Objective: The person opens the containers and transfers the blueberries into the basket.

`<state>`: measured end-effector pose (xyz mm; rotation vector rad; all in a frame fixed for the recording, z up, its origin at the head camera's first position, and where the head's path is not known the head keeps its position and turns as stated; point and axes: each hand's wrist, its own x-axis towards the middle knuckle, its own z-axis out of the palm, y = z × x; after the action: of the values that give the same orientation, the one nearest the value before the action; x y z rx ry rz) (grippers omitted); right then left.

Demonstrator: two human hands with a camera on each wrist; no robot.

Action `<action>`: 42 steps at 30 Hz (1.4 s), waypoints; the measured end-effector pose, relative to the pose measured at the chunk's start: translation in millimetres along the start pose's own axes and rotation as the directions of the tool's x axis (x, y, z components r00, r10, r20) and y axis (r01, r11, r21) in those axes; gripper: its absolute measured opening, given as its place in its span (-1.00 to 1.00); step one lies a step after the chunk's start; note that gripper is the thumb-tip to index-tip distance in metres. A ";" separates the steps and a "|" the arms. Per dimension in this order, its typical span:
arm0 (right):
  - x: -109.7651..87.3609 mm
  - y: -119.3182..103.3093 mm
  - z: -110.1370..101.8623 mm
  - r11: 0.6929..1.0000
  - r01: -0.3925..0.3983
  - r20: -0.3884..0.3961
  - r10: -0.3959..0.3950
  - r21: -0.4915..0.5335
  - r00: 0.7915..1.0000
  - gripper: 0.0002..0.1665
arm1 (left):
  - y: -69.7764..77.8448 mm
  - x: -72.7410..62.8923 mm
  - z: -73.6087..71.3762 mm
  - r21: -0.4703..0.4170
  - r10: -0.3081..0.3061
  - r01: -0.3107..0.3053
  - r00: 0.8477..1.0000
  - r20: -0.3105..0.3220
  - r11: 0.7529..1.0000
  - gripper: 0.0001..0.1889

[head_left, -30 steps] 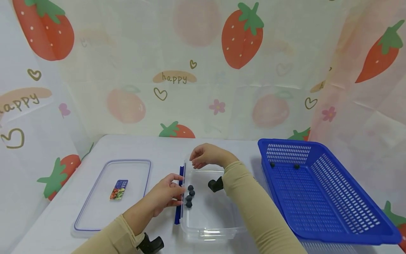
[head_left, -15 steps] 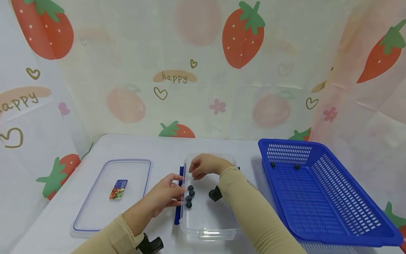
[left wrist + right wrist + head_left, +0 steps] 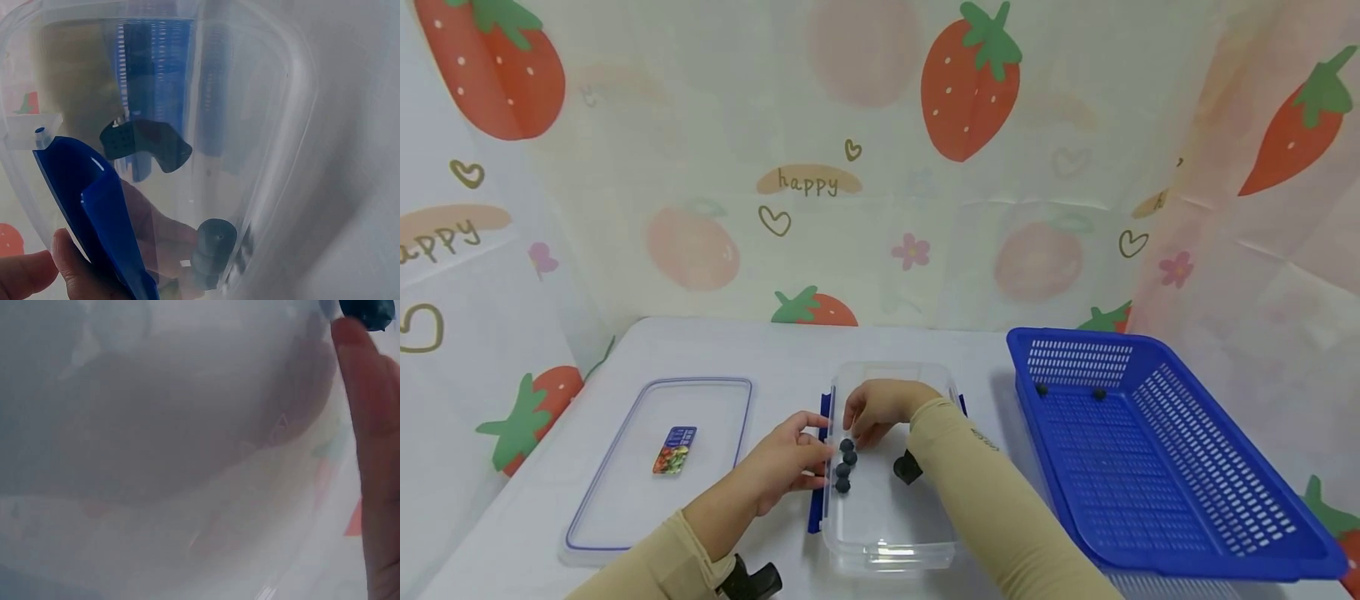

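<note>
A clear plastic box with blue side latches stands mid-table without its lid. Several blueberries sit in a row along its left wall. My right hand reaches inside, fingertips close together at the far end of that row. In the right wrist view a blueberry is right at the fingertip, and the fingers pinch it; the head view hides it. My left hand rests spread fingertips against the box's left side by the blue latch. Through the wall, the left wrist view shows dark berries bunched together.
A clear lid with a blue seal and a printed label lies at left. At right stands a blue mesh basket with two dark berries at its far end. A patterned curtain hangs behind.
My right hand has moved down and toward me inside the box, from its far end to the row of blueberries. The left hand keeps its place at the box's side.
</note>
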<state>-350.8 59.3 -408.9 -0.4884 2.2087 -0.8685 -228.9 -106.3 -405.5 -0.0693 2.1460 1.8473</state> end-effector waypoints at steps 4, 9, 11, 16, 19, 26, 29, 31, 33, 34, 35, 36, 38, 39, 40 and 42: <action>-0.4 -1.4 2.3 1.000 0.007 0.021 -0.007 0.016 1.000 -0.92 | 0.3 -0.5 0.5 -0.003 0.002 -0.002 1.000 0.007 1.000 -0.56; 0.2 -1.7 3.0 0.999 0.020 0.037 -0.021 0.027 0.999 -0.91 | 0.5 -1.2 0.9 -0.008 0.005 -0.004 1.000 0.012 1.000 -0.56; 0.6 -0.8 2.6 0.999 0.025 0.031 -0.026 0.026 0.999 -0.91 | 0.7 -1.5 0.9 -0.008 0.008 -0.008 1.000 0.016 1.000 -0.57; 2.6 1.0 0.6 0.999 0.033 -0.007 -0.033 0.001 0.999 -0.85 | 1.1 -1.5 1.1 -0.010 0.011 -0.011 1.000 0.016 1.000 -0.58; 3.7 1.1 -0.5 0.999 0.042 -0.034 -0.042 -0.012 0.999 -0.82 | 0.3 -0.9 1.5 -0.011 0.014 -0.014 1.000 0.010 1.000 -0.59; 2.9 -0.7 -2.2 0.997 0.062 -0.025 -0.061 0.046 0.998 -0.91 | -2.1 0.8 2.3 -0.012 0.018 -0.018 1.000 0.000 1.000 -0.59; 3.4 -0.6 -3.0 0.995 0.074 -0.022 -0.073 0.069 0.997 -0.92 | -1.7 1.0 2.3 -0.010 0.014 -0.014 1.000 0.000 1.000 -0.59; 3.7 -0.3 -4.1 0.994 0.084 -0.023 -0.082 0.067 0.996 -0.91 | -1.2 0.5 2.1 -0.012 0.013 -0.013 1.000 0.001 1.000 -0.58; 3.6 0.0 -5.7 0.994 0.093 -0.030 -0.092 0.059 0.995 -0.90 | -0.5 -0.5 2.1 -0.011 0.012 -0.012 1.000 0.000 1.000 -0.58; 3.5 0.3 -6.8 0.994 0.100 -0.035 -0.098 0.050 0.995 -0.89 | -0.3 -0.6 1.9 -0.010 0.010 -0.010 1.000 -0.002 1.000 -0.58; 2.7 0.0 -7.8 0.994 0.105 -0.041 -0.103 0.038 0.994 -0.88 | -0.1 -1.0 1.7 -0.009 0.009 -0.009 1.000 -0.001 1.000 -0.58; 2.0 -0.2 -9.1 0.994 0.110 -0.046 -0.109 0.027 0.993 -0.87 | 0.0 -1.0 1.5 -0.009 0.006 -0.006 1.000 -0.002 1.000 -0.58; 0.3 -1.1 -11.6 0.993 0.120 -0.056 -0.120 0.003 0.991 -0.85 | 0.0 -0.9 1.2 -0.006 0.001 -0.001 1.000 -0.006 1.000 -0.58; -0.3 -1.5 -13.1 0.992 0.126 -0.063 -0.126 -0.006 0.990 -0.85 | 0.0 -0.6 1.0 -0.006 -0.002 0.002 1.000 -0.007 1.000 -0.58; -1.3 -2.2 -14.6 0.991 0.133 -0.068 -0.134 -0.013 0.989 -0.85 | 0.1 -0.4 0.9 -0.007 -0.005 0.005 1.000 -0.009 1.000 -0.58; -3.6 -3.9 -17.6 0.989 0.145 -0.069 -0.146 -0.012 0.987 -0.85 | 0.3 -0.5 1.3 -0.004 -0.004 0.004 1.000 -0.010 1.000 -0.58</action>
<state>-360.8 66.3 -395.2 -0.6381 2.2622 -0.9679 -228.2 -105.1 -405.3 -0.0832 2.1470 1.8535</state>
